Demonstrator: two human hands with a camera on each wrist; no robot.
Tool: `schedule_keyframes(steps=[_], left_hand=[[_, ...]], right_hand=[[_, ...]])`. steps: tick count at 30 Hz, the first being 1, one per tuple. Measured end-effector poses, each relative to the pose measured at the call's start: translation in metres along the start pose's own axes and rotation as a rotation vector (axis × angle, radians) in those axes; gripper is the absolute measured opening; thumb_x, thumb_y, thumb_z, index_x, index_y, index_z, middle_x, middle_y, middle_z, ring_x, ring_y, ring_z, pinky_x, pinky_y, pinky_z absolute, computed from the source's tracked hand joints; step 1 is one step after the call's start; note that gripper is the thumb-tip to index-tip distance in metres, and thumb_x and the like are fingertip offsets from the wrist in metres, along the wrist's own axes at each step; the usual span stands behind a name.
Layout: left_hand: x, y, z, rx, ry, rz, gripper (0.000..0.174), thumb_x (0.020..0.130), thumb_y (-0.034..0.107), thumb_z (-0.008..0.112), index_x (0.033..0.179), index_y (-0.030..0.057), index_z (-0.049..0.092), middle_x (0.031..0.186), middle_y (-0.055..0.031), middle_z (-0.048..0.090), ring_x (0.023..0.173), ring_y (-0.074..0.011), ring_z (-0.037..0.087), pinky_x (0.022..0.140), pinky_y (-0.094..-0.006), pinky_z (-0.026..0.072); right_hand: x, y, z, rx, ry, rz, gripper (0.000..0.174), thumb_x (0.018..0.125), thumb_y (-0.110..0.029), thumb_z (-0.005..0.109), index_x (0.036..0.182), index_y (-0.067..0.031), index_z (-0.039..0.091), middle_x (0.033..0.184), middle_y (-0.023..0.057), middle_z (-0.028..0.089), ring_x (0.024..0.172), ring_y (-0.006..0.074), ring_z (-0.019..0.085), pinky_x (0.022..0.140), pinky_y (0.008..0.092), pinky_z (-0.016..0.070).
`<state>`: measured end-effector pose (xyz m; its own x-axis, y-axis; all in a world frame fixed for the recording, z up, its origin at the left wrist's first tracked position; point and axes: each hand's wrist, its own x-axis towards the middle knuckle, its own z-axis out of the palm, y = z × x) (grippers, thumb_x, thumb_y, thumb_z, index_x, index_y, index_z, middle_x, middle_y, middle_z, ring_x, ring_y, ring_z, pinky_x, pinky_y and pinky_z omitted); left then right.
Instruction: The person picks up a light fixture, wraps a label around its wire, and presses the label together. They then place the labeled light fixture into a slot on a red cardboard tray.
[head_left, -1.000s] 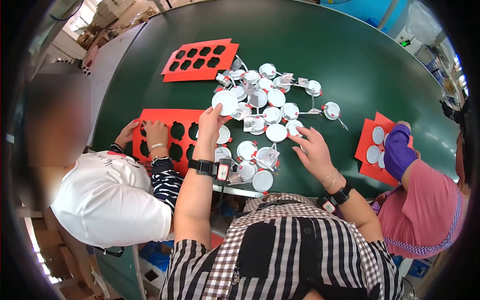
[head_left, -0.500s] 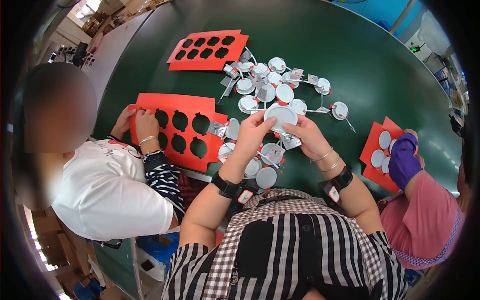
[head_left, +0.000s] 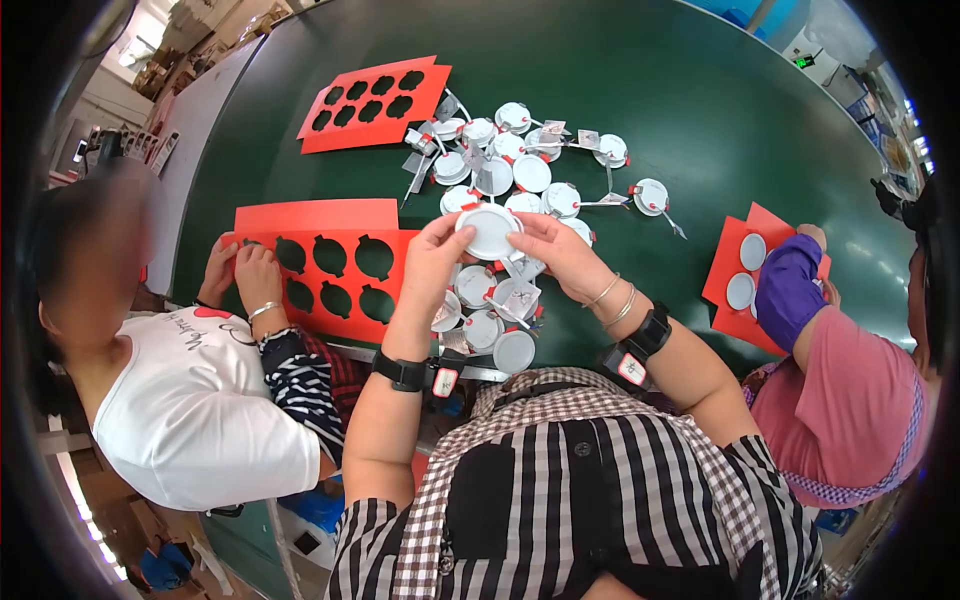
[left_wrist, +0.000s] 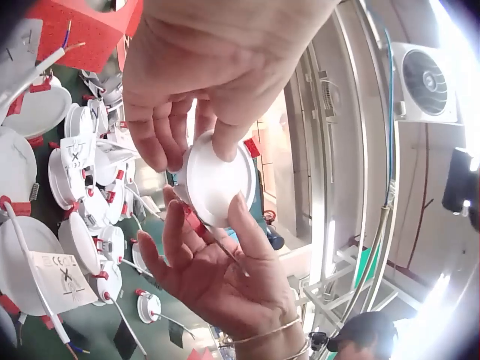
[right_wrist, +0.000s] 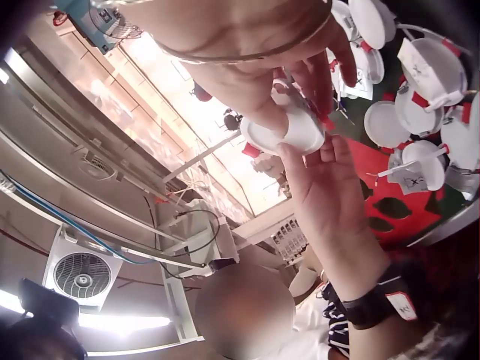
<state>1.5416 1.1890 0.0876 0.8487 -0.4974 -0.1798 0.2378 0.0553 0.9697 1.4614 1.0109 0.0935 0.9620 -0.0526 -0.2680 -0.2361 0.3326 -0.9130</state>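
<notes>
A round white downlight (head_left: 490, 235) with red clips is held up in front of the chest, its flat face towards me. My left hand (head_left: 432, 258) grips it by the left edge, thumb on the face. On the opposite edge, my right hand (head_left: 568, 258) pinches it the same way. The left wrist view shows the downlight (left_wrist: 219, 180) between both thumbs, with fingers behind it. Below and beyond the hands lies a loose pile of similar downlights (head_left: 532, 173), with white cables and small paper labels.
Red cardboard sheets with round cut-outs lie at the left (head_left: 318, 212) and far left (head_left: 438, 75) of the green table (head_left: 640, 80). A person at the left touches the nearer sheet. At the right, a purple sleeve (head_left: 788, 290) reaches over a red sheet (head_left: 722, 262) holding white discs.
My left hand has brought the downlight from the left to the middle. My right hand has come up from the table and taken its other edge. The view has shifted slightly.
</notes>
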Motion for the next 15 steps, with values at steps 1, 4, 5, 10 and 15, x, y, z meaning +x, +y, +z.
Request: schedule_keyframes(steps=[1, 4, 5, 10, 15], left_hand=[[0.006, 0.004, -0.001, -0.049, 0.052, -0.014, 0.032, 0.090, 0.016, 0.059, 0.117, -0.0018, 0.057, 0.097, -0.0056, 0.064, 0.075, -0.0098, 0.059, 0.069, -0.0242, 0.0493], [0.039, 0.020, -0.017, -0.200, 0.206, 0.025, 0.028, 0.092, 0.018, 0.057, 0.112, -0.0010, 0.057, 0.088, -0.0045, 0.063, 0.070, -0.0104, 0.060, 0.063, -0.0243, 0.0522], [0.053, 0.026, -0.026, -0.151, 0.259, 0.066, 0.028, 0.091, 0.019, 0.057, 0.111, -0.0007, 0.058, 0.087, -0.0043, 0.063, 0.068, -0.0105, 0.060, 0.062, -0.0248, 0.0523], [0.125, 0.040, -0.079, -0.032, 0.478, 0.130, 0.030, 0.089, 0.020, 0.061, 0.109, -0.0018, 0.059, 0.083, -0.0050, 0.063, 0.061, -0.0113, 0.059, 0.055, -0.0245, 0.0506], [0.154, 0.014, -0.126, 0.007, 0.665, -0.005, 0.034, 0.086, 0.020, 0.063, 0.111, -0.0029, 0.058, 0.082, -0.0092, 0.064, 0.058, -0.0146, 0.060, 0.050, -0.0275, 0.0506]], right_hand=[[-0.005, -0.006, -0.005, -0.040, 0.016, 0.060, 0.055, 0.088, -0.035, 0.062, 0.129, -0.0012, 0.047, 0.116, 0.0080, 0.059, 0.099, 0.0133, 0.058, 0.084, 0.0281, 0.0466], [-0.015, -0.014, -0.022, 0.006, 0.074, 0.084, 0.052, 0.090, -0.037, 0.059, 0.129, -0.0034, 0.049, 0.114, 0.0067, 0.060, 0.099, 0.0148, 0.059, 0.085, 0.0282, 0.0468], [-0.017, -0.011, -0.032, 0.039, 0.075, 0.111, 0.048, 0.091, -0.033, 0.058, 0.127, -0.0026, 0.050, 0.113, 0.0082, 0.060, 0.099, 0.0159, 0.060, 0.084, 0.0280, 0.0480], [-0.050, -0.004, -0.063, 0.060, 0.105, 0.139, 0.040, 0.092, -0.026, 0.058, 0.122, 0.0000, 0.053, 0.109, 0.0109, 0.062, 0.096, 0.0162, 0.061, 0.083, 0.0272, 0.0499], [-0.085, 0.001, -0.084, 0.094, 0.200, 0.161, 0.035, 0.092, -0.020, 0.056, 0.121, 0.0003, 0.054, 0.106, 0.0103, 0.063, 0.092, 0.0164, 0.062, 0.083, 0.0281, 0.0504]])
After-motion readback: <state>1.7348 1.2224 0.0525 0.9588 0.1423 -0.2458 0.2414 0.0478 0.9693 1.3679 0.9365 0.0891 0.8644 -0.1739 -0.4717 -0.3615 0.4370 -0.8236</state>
